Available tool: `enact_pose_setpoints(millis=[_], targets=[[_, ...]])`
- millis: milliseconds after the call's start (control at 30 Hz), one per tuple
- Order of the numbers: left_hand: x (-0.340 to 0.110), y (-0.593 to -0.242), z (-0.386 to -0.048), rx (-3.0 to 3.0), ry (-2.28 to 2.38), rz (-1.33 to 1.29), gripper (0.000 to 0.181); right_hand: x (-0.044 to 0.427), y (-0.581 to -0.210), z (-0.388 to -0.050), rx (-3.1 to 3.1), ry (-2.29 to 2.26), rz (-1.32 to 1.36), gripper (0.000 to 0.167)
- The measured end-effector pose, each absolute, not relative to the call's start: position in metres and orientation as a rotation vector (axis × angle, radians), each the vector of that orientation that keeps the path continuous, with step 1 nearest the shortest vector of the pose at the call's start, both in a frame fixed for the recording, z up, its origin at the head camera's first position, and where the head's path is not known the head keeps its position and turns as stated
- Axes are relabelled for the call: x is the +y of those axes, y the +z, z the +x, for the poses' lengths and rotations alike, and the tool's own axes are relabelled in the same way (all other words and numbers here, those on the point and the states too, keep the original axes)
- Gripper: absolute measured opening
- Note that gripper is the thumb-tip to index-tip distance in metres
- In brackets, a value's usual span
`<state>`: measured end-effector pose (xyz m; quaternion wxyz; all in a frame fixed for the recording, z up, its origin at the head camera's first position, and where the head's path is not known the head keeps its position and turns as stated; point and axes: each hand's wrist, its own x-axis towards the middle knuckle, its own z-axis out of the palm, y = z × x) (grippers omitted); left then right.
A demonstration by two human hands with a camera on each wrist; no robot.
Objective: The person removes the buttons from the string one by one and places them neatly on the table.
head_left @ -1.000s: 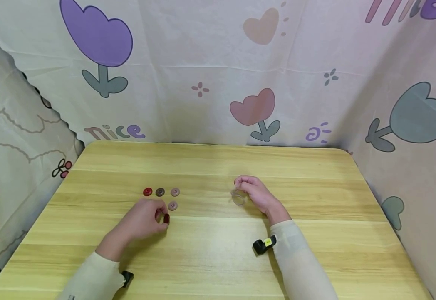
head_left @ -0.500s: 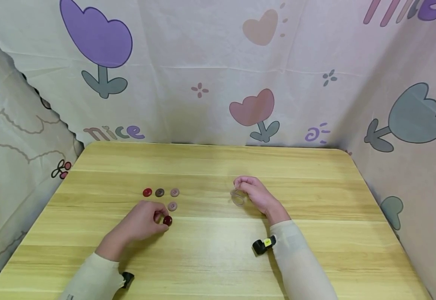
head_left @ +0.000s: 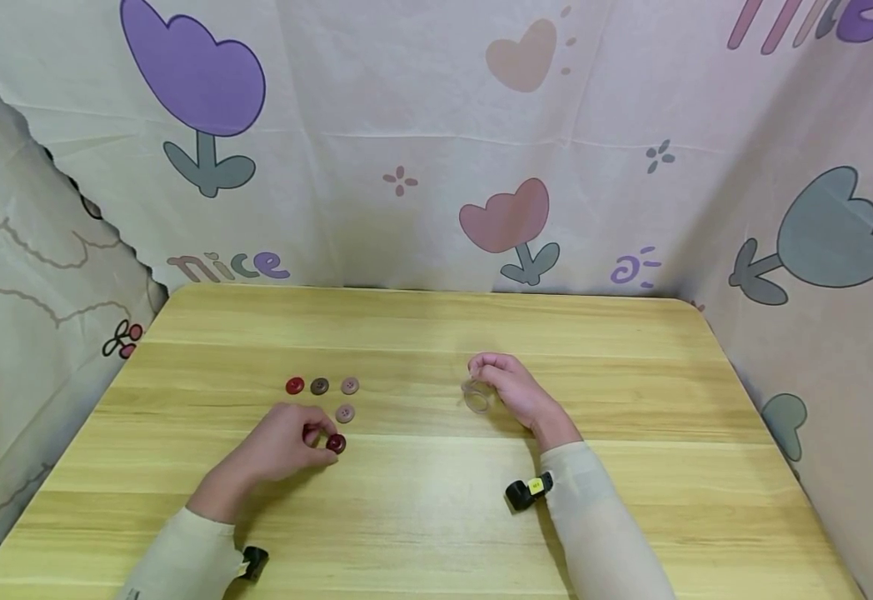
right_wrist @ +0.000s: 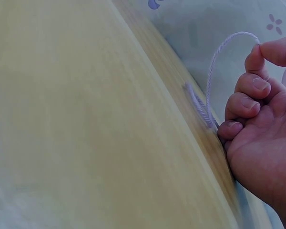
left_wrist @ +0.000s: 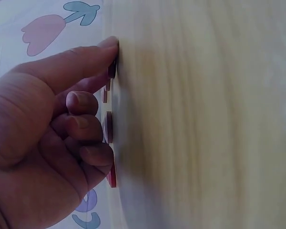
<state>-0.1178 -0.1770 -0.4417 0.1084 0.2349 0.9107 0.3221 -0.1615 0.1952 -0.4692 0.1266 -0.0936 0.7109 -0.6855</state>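
Observation:
In the head view my left hand (head_left: 282, 442) is low over the table, thumb and index finger at opposite edges of a dark red button (head_left: 336, 443). That button lies face up on the wood; the left wrist view shows the dark red button (left_wrist: 112, 70) edge-on by the fingertips. Just behind it are a pinkish button (head_left: 344, 413) and a row with a red button (head_left: 295, 385), a grey-brown button (head_left: 320, 386) and another pinkish button (head_left: 350, 385). My right hand (head_left: 515, 387) pinches one end of a thin pale cord (right_wrist: 211, 78), whose rest loops down onto the table.
The wooden table (head_left: 436, 508) reaches back to a printed curtain (head_left: 376, 100), with another cloth (head_left: 32, 333) at the left. Small black wrist cameras sit on both sleeves.
The dark red button, upright on its edge between my left fingers earlier, has tipped down flat onto the table. My right hand and the cord stay in place.

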Motion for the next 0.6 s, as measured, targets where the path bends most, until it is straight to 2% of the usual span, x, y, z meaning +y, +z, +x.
enact_pose_setpoints(millis=[600], targets=[[-0.1756, -0.4444, -0.1171, 2.668, 0.970, 0.668, 0.022, 0.1941, -0.4691, -0.1612, 2.073, -1.993, -0.261, 0.017]])
